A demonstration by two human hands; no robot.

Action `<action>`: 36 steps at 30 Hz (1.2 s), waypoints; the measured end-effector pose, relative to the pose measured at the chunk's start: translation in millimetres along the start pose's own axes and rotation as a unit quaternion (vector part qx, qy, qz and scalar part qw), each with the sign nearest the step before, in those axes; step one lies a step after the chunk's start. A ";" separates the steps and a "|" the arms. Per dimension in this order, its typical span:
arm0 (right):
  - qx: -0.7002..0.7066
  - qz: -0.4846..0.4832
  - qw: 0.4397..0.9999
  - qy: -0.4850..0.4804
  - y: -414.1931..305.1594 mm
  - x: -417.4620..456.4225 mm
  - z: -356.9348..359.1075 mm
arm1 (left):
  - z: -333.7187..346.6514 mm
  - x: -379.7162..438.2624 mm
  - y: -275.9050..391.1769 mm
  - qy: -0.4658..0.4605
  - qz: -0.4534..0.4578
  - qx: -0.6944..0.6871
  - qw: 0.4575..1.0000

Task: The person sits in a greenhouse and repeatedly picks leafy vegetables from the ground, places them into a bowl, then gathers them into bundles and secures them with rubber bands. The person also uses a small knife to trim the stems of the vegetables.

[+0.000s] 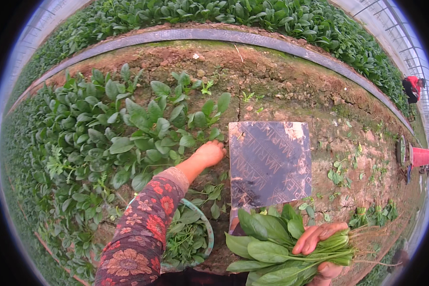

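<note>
My right hand [323, 237] grips a bunch of spinach [271, 246] at the stems, its broad leaves to the left and pale thin roots trailing to the right. At the edge of the spinach bed, my left hand [211, 153] reaches low with curled fingers, beside a rooted spinach plant [187, 140]. Its fingertips are partly hidden, so whether they pinch anything is unclear. Just right of that hand is a dark film-faced plywood board [270, 164] bearing printed writing. Under my left forearm, a pale green-rimmed basin [209, 228] contains loose leaves.
Dense spinach [82, 132] grows on the left. A grey edging strip [207, 34] curves across the back. Several tied bunches [361, 216] rest on the soil at right. Farther right are a red object [420, 156] and a person in red [413, 88].
</note>
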State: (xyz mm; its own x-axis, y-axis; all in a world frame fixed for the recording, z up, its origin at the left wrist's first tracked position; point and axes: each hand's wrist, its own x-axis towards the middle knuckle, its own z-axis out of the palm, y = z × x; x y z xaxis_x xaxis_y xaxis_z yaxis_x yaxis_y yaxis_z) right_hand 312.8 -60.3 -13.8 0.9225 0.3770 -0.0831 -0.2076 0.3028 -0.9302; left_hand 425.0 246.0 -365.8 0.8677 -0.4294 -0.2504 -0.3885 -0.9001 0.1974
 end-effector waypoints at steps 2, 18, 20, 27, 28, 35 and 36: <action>-0.013 0.029 0.999 -0.027 3.9 8.5 -5.8 | 12.6 10.6 -16.2 -0.029 -0.012 0.089 0.996; 0.057 0.092 0.993 -0.051 12.2 15.4 3.0 | 62.1 20.4 -56.5 -0.023 -0.306 -0.041 0.951; 0.069 0.080 0.993 -0.047 13.3 13.1 3.5 | 61.6 23.8 -55.6 -0.037 -0.301 -0.021 0.953; 0.081 0.072 0.993 -0.046 13.7 4.7 2.5 | 13.7 16.9 -42.0 -0.065 -0.309 -0.018 0.949; 0.076 0.069 0.993 -0.054 14.7 5.0 2.8 | 3.7 12.2 -43.6 -0.064 -0.277 -0.004 0.959; 0.050 0.062 0.994 -0.070 2.0 -2.4 17.3 | -126.6 -77.1 38.7 0.035 -0.200 -0.114 0.973; 0.051 0.054 0.994 -0.078 1.1 -2.0 18.3 | -142.0 -93.0 43.1 0.084 -0.196 -0.174 0.961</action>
State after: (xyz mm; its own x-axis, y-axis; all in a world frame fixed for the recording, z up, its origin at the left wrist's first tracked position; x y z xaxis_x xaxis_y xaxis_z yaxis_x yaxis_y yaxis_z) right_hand 304.8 -44.8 -8.1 0.8324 0.5417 -0.1167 -0.3423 0.3371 -0.8770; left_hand 371.6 257.7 -199.4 0.9756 -0.0179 -0.2187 0.0805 -0.8980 0.4325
